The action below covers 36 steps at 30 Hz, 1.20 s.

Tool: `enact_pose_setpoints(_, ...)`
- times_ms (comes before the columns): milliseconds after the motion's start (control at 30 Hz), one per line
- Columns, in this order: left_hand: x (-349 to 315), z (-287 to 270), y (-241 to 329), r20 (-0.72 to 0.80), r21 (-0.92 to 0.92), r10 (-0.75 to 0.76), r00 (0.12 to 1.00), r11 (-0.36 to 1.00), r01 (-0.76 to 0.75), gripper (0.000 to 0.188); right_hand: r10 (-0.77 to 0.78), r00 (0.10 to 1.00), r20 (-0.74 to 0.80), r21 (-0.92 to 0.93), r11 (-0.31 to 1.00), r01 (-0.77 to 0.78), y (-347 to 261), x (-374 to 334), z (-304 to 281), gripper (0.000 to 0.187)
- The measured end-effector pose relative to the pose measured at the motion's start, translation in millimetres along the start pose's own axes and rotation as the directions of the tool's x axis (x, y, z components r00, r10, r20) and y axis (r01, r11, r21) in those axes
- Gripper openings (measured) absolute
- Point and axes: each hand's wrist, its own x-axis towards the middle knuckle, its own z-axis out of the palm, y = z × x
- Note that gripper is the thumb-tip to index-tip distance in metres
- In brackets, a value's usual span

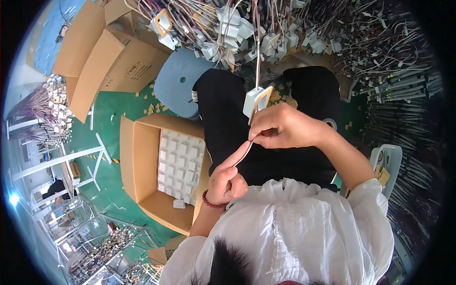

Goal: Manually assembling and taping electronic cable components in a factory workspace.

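white shirt [289, 232], short sleeves [373, 202] | black trousers [221, 104], white stripes [194, 95] | red beaded bracelet [209, 204], left side

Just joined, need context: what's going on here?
A seated person is working with both hands. The right hand pinches one end of a thin strip or wire, which runs along the outstretched index finger of the left hand. Just above, a white housing with a yellowish frame hangs from a cable. An open carton at left holds rows of white parts.
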Motion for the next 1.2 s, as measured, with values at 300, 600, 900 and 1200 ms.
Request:
enact_pose_setpoints(300,43.4,17.2,21.4,0.097,0.984,0.405,0.909,-0.174,-0.028,0.03,-0.271,0.929,-0.253,-0.583,0.809,0.078,5.9,-30.9,23.1,0.013)
enact_pose_setpoints(600,76.1,25.1,-12.1,-0.096,0.994,0.352,0.931,-0.013,0.108,0.009,-0.296,0.889,-0.348,-0.71,0.702,-0.044,6.4,-65.6,32.4,0.013)
enact_pose_setpoints(900,83.8,22.4,-46.8,-0.385,0.722,0.276,0.881,0.685,0.101,0.014,-0.328,0.746,-0.58,-0.634,0.757,-0.161,1.3,-93.6,31.4,0.017)
enact_pose_setpoints(1200,93.4,27.8,-45.5,-0.349,0.497,0.174,0.921,0.867,0.024,0.017,-0.065,-0.407,-0.911,0.354,0.383,-0.853,62.9,-513.9,-44.3,0.021)
